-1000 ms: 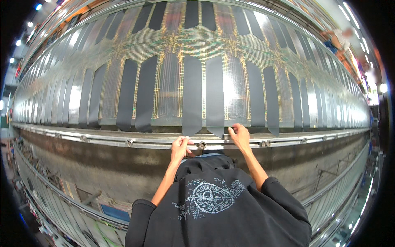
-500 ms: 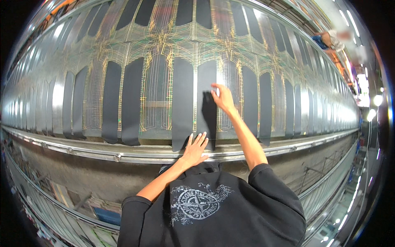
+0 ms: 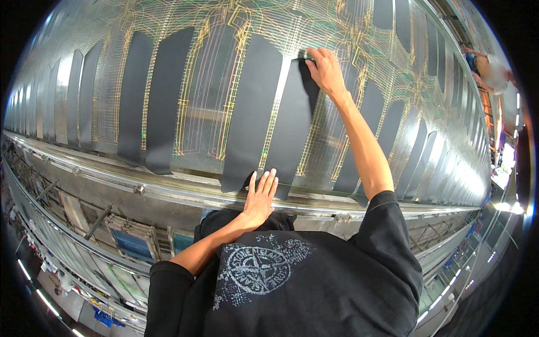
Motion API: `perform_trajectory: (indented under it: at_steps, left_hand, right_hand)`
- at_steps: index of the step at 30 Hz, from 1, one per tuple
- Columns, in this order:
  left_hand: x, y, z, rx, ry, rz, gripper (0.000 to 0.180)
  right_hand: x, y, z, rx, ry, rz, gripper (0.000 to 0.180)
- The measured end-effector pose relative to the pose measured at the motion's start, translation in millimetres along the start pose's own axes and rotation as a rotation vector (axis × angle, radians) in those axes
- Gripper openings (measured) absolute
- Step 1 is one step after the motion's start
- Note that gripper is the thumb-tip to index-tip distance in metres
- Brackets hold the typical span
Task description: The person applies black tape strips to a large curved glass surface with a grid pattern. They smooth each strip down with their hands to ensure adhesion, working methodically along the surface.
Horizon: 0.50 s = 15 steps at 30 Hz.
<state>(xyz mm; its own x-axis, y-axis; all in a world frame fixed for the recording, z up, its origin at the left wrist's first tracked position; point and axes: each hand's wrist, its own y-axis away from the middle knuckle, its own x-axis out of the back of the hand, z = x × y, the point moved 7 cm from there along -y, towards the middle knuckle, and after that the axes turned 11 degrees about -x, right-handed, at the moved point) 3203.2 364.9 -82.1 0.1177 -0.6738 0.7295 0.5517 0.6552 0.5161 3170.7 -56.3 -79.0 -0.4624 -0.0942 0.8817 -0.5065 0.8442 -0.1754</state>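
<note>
Two long dark grey fabric panels lie side by side in front of me, a left panel and a right panel. Flat near their lower ends rests my left hand, its fingers stretched out beside the table's near edge. At the far end of the right panel is my right hand. Its fingers are bent and closed at the panel's upper right corner, and a dark shadow falls below them. The exact grip under the fingertips is partly hidden.
A long shiny table printed with yellow, green and red outlines carries several more dark panels. A metal rail runs along its near edge. Framed items are below it. Another person stands at the far right.
My right hand has moved up to the right panel's far end, its fingers now closed there. My left hand stays at the near end. The view has turned and shifted.
</note>
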Motion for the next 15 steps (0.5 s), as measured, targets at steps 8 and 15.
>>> perform_trajectory:
  at_steps: [8, 15]
  left_hand:
    - [-1, -9, 8, 0.048, -0.188, -0.111, 0.081]
    - [-7, -13, 14, 0.071, -0.303, -0.174, 0.076]
  right_hand:
    - [41, -1, -13, -0.048, -0.064, -0.253, 0.017]
    - [196, 30, -113, 0.011, -0.1, -0.036, 0.019]
